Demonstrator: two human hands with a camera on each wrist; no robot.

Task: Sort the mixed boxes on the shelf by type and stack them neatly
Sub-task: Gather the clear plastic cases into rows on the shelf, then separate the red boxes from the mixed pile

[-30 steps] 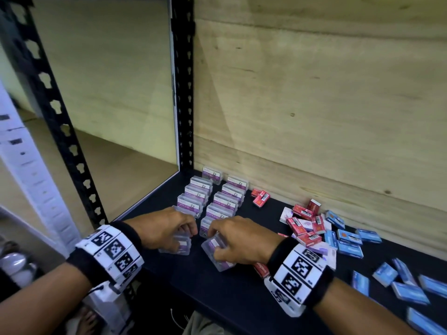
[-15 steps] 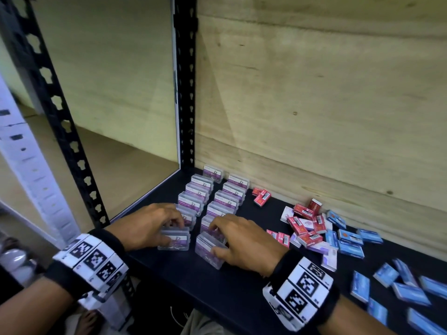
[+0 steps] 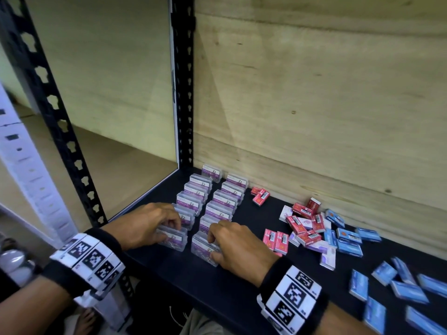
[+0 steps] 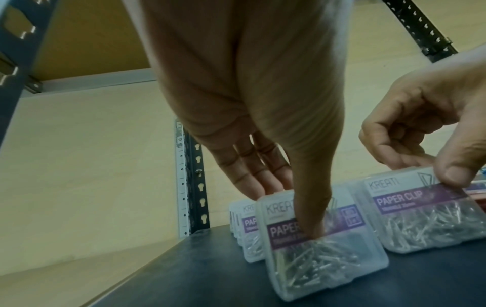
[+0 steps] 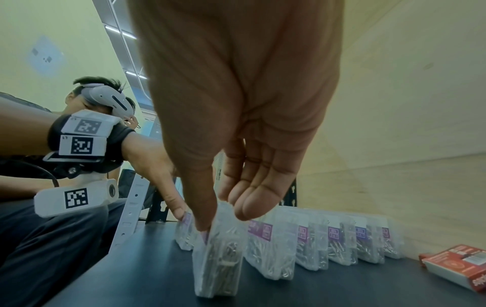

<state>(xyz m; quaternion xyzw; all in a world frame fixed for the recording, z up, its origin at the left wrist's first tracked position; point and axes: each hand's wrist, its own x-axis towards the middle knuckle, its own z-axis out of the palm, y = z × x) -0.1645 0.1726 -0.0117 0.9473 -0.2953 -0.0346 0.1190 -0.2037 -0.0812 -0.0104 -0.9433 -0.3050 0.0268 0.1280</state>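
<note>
While both hands pinch clear paper-clip boxes upright at the near ends of two rows on the shelf, left hand fingers grip the left box, right hand the right box; rows run straight back from the fingers.

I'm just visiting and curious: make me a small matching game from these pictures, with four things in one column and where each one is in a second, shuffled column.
Things
1. paper clip boxes
2. red boxes
3. blue boxes
4. left hand

Places
A. scattered loose at the right end of the shelf
B. standing in two rows by the black post
C. gripping the front box of the row nearer the shelf's open end
D. heaped in the middle, by the wooden back wall

Pairs: 1-B, 2-D, 3-A, 4-C
</note>
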